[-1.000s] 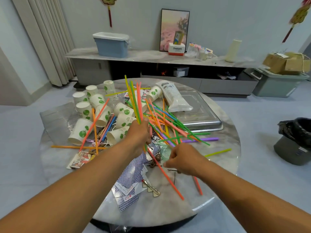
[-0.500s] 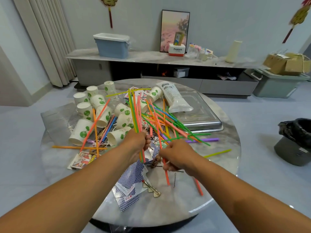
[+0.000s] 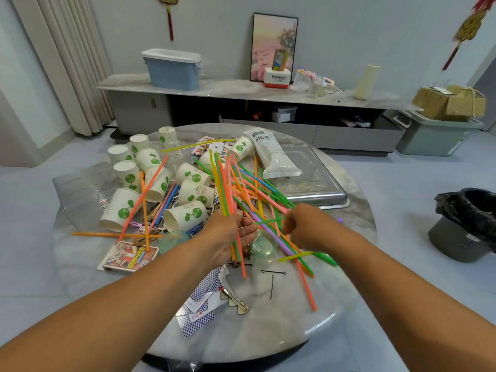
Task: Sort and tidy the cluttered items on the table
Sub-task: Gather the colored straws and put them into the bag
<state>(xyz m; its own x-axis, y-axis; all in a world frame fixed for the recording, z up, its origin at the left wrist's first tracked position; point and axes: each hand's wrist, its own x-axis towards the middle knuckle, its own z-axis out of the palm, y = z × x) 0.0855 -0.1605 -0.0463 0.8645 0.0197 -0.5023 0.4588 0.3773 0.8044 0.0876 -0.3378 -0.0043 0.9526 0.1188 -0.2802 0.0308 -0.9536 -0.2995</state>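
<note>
Round table (image 3: 281,331), tumbled empty paper cups (image 3: 185,217), straws (image 3: 222,183) in left hand (image 3: 225,237)

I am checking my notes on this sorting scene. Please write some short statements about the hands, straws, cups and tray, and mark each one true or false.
1. The left hand grips a bundle of straws. True.
2. The paper cups all stand stacked in one tower. False: they are scattered, several on their sides.
3. The metal tray sits on the far right part of the table. True.
4. The right hand rests flat and open on the table. False: its fingers are curled among the straws.
5. Two hairpins lie near the table's front. True.
</note>
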